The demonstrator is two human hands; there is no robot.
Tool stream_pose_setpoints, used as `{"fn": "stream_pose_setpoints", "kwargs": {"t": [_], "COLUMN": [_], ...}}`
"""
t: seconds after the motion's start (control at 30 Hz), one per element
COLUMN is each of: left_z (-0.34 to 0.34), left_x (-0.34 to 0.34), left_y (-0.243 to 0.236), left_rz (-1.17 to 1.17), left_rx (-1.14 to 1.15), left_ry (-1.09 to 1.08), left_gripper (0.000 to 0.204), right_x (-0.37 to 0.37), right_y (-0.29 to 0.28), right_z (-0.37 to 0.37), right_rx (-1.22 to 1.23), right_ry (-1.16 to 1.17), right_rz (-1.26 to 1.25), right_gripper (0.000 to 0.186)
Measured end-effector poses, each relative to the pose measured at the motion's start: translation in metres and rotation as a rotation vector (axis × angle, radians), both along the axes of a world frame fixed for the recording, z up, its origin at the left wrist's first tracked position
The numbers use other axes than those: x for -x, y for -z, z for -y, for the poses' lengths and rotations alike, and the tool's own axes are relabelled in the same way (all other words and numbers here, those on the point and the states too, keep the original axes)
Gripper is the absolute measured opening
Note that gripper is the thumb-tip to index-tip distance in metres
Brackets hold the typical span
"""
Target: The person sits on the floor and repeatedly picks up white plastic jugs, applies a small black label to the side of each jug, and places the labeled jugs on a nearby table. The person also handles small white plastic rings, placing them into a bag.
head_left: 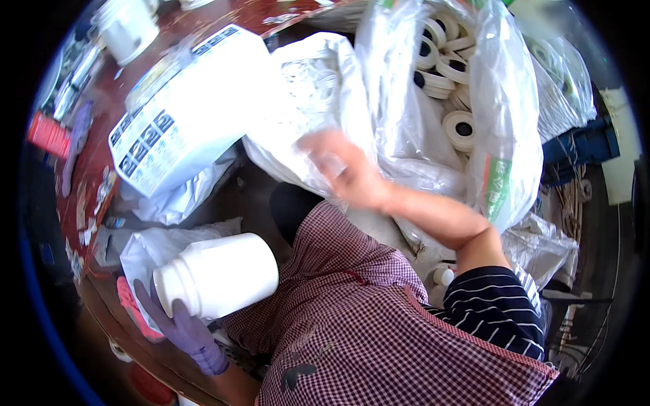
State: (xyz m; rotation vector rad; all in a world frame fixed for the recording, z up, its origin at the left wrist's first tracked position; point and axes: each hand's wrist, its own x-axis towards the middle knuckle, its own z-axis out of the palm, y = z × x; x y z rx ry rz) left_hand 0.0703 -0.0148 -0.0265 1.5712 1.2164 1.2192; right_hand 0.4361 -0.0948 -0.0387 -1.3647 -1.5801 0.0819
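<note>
My left hand (183,338), in a purple glove, grips a white plastic jar (230,274) by its neck end. The jar lies tilted on its side above the table edge, beside my checked apron (338,304). Over an open white plastic bag (284,145) hovers my bare right hand (349,172), smeared by motion. A clear, shiny patch shows at its fingers, but I cannot make out whether they hold anything. Thin clear material (308,81) shows inside that bag.
A stack of white printed sheets (196,111) lies on the worn red table (95,159). To the right, a large clear bag (504,101) contains several white ring-shaped lids (458,140) with dark centres. Another white jar (127,34) stands at the far left, near a purple glove (74,152).
</note>
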Motion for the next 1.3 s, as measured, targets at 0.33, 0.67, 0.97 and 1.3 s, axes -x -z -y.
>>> {"fn": "stream_pose_setpoints", "kwargs": {"t": [0.33, 0.67, 0.97, 1.3], "left_z": [0.018, 0.049, 0.076, 0.070], "left_x": [0.022, 0.036, 0.023, 0.004], "left_y": [0.102, 0.066, 0.061, 0.026], "left_rz": [-0.128, 0.046, -0.056, 0.387], "left_rx": [0.402, 0.284, 0.152, 0.376], "left_ry": [0.502, 0.178, 0.142, -0.028], "left_gripper": [0.035, 0.029, 0.072, 0.040], "right_x": [-0.306, -0.094, 0.110, 0.117], "right_y": [0.118, -0.046, -0.021, -0.025], "right_z": [0.222, 0.043, -0.043, -0.023], "right_rx": [0.835, 0.258, 0.018, -0.087], "right_ry": [0.977, 0.608, -0.466, -0.326], "right_rz": [0.984, 0.435, -0.003, -0.033], "right_gripper": [0.028, 0.041, 0.044, 0.049]}}
